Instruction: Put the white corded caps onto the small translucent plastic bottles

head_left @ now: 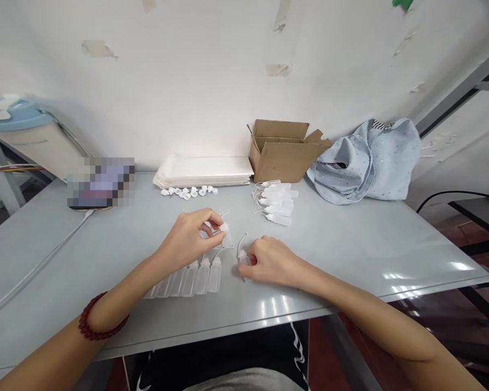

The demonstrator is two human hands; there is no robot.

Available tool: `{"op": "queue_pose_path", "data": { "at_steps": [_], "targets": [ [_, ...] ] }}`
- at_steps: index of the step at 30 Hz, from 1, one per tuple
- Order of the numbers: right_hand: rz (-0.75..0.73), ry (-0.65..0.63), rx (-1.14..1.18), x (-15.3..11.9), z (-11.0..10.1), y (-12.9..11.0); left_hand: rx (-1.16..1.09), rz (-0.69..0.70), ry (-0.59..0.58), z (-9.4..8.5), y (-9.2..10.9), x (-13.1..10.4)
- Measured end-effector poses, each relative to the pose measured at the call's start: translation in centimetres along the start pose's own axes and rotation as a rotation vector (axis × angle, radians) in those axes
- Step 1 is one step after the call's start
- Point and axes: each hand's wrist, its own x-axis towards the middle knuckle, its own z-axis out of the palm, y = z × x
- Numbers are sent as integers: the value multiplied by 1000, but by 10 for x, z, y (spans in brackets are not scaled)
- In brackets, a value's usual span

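Observation:
My left hand (193, 237) pinches a small white cap (224, 227) between thumb and fingertips, above the table. My right hand (272, 262) grips a small translucent squeeze bottle (243, 262), whose thin curved strap stands up at its neck. The two hands are a little apart. Under and beside my left wrist, several similar bottles (214, 275) lie side by side in a row, partly hidden by the forearm. More bottles (279, 203) are heaped beyond my right hand. Several loose white caps (193, 191) lie in a cluster farther back.
A stack of white envelopes or sheets (206, 169) and an open cardboard box (285, 160) stand against the wall. A light blue cloth bag (370, 163) sits at the back right. On the left are a blurred phone (106, 184), its white cable (44, 277) and a blue-lidded bin (32, 130).

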Motion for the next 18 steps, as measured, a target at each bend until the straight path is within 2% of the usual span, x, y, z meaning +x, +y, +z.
{"op": "queue_pose_path", "data": {
  "at_steps": [11, 15, 18],
  "targets": [
    [-20, -1, 57, 3, -1, 5, 38, 16, -43, 2, 2, -3],
    [-19, 75, 122, 4, -4, 8, 166, 53, -38, 3, -3, -1],
    [14, 151, 294, 6, -9, 9, 241, 97, -22, 4, -9, -1]
  ]
}}
